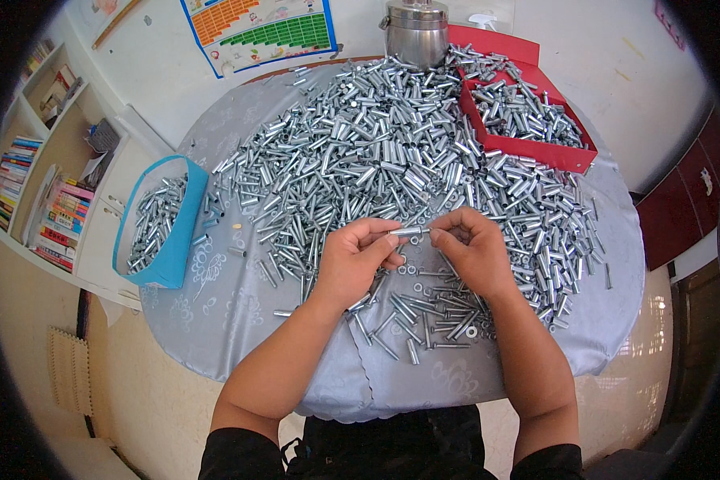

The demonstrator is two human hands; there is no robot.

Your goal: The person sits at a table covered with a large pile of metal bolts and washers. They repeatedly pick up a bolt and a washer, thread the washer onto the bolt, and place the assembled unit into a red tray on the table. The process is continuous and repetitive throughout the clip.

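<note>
Pinching opposite ends of a metal sleeve point(408, 231) over the near middle of the bench point(208, 328), the left hand point(354, 256) and right hand point(478, 250) share one apparently unfinished piece, much loose hardware point(360, 156) remaining beyond.

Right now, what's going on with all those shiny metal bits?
The left hand holds a small metal tube crosswise, and the fingertips of the right hand are at its other end; whether they pinch a separate little part is too small to tell. Around them, a big heap of loose metal parts spreads over the grey tablecloth. More metal parts sit in the blue bin on the left and the red box at the far right.
</note>
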